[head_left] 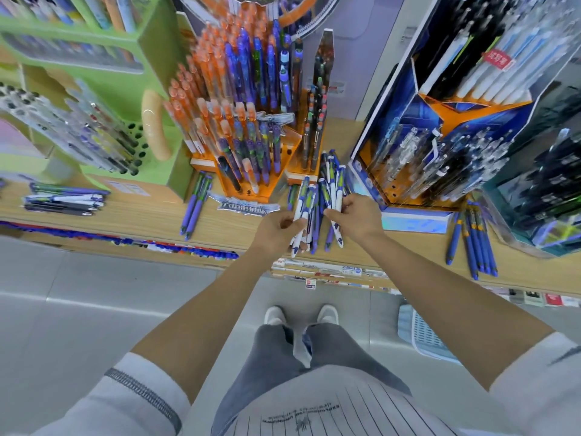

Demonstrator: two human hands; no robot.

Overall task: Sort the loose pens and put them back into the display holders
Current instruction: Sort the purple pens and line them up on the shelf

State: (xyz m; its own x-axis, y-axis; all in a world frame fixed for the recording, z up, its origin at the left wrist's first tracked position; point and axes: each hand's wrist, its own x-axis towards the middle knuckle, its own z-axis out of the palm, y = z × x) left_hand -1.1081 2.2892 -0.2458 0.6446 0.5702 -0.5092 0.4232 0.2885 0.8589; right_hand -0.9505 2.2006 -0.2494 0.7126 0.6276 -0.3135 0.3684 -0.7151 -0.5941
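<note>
A pile of loose white-and-blue pens lies on the wooden shelf in front of the orange display holder. My left hand grips a few white pens from the pile, their tips pointing toward me. My right hand pinches other white pens just to the right of them. Both hands hover over the pile, close together. The orange holder stands just behind, filled with orange and purple pens, with some free holes at its front.
Two purple pens lie left of the pile, a stack of pens further left, several blue pens at the right. A green stand rises at left, a blue display at right. A basket sits on the floor.
</note>
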